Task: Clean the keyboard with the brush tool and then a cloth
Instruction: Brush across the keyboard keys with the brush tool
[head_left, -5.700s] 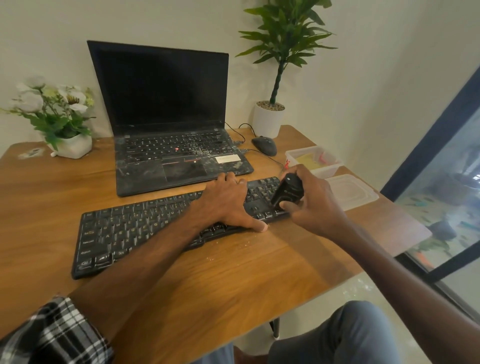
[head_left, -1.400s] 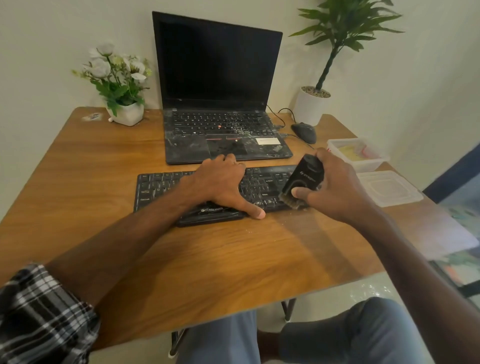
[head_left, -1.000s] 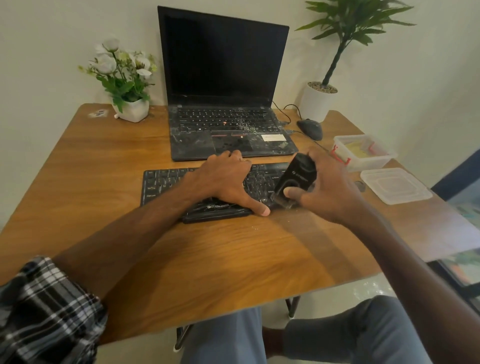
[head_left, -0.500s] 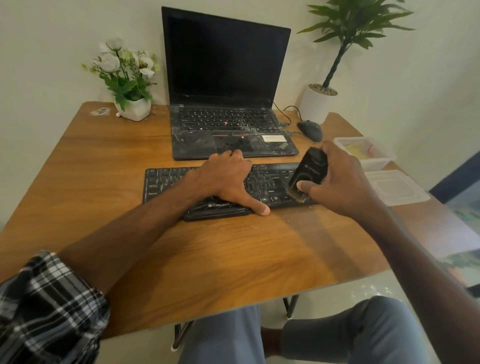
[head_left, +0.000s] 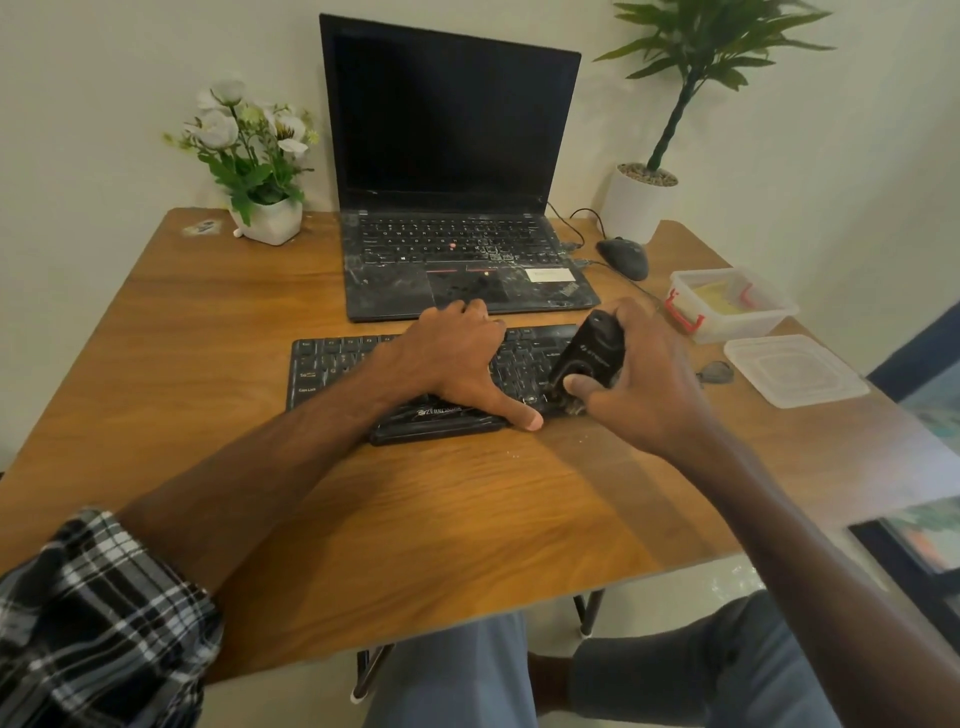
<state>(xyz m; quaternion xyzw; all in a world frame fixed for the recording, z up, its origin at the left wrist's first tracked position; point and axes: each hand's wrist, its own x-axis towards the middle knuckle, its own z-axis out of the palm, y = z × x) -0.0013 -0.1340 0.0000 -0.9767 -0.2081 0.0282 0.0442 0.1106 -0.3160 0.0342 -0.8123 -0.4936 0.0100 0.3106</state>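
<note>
At frame centre the left hand (head_left: 457, 358) presses flat on the keyboard (head_left: 332, 364), light and apt to slide, while the right hand's (head_left: 639, 384) fingers curl round the stubby, rigid brush (head_left: 589, 358), best gripped mid-body.

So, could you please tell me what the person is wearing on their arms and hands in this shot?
The left arm has a black, white and grey plaid sleeve pushed up near the elbow, leaving the forearm bare. The right arm shows no sleeve in view. Neither the left hand nor the right hand wears a glove; no watch or ring is visible.
</note>
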